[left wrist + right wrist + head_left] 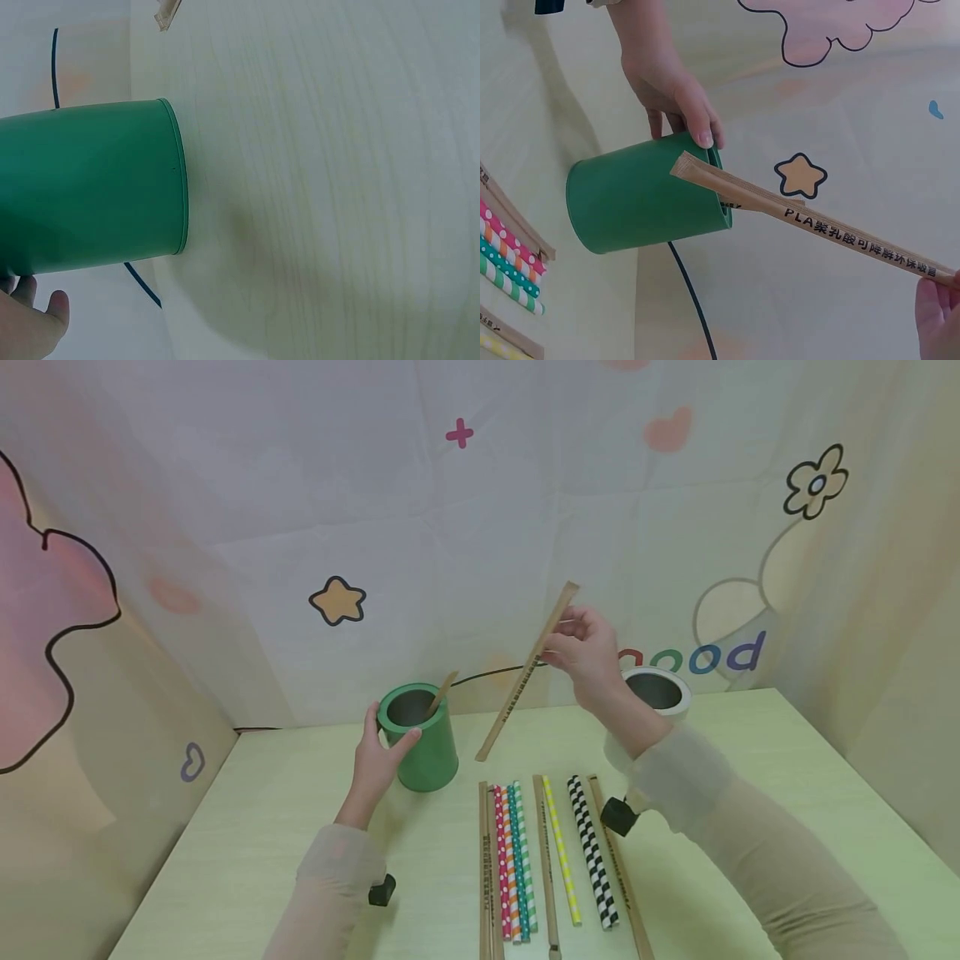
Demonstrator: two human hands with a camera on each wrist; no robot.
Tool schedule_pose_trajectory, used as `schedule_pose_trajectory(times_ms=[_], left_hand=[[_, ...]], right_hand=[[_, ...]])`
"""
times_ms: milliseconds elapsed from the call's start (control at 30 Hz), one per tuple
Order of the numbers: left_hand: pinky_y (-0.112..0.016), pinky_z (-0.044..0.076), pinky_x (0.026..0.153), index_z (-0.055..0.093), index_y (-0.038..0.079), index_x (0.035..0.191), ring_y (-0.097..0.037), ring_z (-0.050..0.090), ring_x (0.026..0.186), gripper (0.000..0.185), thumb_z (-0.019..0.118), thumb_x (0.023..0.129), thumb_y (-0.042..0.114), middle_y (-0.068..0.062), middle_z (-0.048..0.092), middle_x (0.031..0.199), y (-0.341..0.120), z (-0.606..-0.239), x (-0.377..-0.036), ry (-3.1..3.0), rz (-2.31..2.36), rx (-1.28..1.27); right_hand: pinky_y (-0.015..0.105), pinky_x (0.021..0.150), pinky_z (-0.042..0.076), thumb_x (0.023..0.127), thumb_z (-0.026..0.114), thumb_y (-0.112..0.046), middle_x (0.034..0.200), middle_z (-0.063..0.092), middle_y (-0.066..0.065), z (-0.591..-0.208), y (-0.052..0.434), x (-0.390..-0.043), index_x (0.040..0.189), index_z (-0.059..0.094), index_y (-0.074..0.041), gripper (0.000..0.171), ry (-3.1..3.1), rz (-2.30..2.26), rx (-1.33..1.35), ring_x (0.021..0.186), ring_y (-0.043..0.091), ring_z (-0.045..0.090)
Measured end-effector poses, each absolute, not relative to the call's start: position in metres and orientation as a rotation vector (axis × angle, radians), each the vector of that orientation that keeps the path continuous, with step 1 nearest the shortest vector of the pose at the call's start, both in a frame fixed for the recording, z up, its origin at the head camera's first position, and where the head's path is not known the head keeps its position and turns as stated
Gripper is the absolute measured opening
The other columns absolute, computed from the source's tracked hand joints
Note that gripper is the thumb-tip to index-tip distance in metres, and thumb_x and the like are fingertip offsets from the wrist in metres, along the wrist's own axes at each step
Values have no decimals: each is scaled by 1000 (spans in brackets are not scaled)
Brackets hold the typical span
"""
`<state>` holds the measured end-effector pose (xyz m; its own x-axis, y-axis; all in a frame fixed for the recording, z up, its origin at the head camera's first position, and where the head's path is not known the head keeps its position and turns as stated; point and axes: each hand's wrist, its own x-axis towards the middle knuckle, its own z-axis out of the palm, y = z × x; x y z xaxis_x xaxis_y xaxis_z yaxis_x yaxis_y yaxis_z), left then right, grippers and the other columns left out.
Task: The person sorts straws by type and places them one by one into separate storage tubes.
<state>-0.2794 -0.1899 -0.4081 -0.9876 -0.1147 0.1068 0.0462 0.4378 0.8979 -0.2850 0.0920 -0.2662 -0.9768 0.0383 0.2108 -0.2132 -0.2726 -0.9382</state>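
Note:
My left hand (378, 768) grips the rim and side of a green cylindrical cup (427, 760), which stands upright on the table. One brown paper-wrapped straw (442, 692) leans inside it, its end poking above the rim. Up in the air to the right, my right hand (588, 652) pinches another paper-wrapped straw (527, 681) near its upper part. That straw slants, its lower end pointing down toward the cup's right side. Printed lettering runs along its wrapper (855, 238) in the right wrist view, where its far end overlaps the green cup (645, 195).
In front lies a row of straws: brown wrapped ones (483, 868), several dotted and striped ones (513, 860), a yellow striped one (562, 852) and black-and-white checkered ones (592, 852). A white cup (678, 706) stands behind my right forearm. A printed cloth (480, 568) hangs behind the table.

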Motion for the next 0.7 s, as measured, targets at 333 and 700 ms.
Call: schedule_pose_trajectory(times_ms=[333,700], left_hand=[[-54,15,106,6,23,142,-27,12,136,89,58,77,52,-8,16,148,-189,-407,-279,-2525,-1591,51],[-55,15,105,4,25,142,-27,11,136,90,58,76,54,-7,16,148,-190,-406,-278,-2532,-1600,53]], right_hand=[[21,65,53,79,58,5,81,50,0,-275,74,-288,92,50,-13,23,-1749,2402,206,72,10,56],[21,63,53,79,56,9,78,50,0,-282,58,-290,85,47,-14,25,-1580,2476,129,72,10,55]])
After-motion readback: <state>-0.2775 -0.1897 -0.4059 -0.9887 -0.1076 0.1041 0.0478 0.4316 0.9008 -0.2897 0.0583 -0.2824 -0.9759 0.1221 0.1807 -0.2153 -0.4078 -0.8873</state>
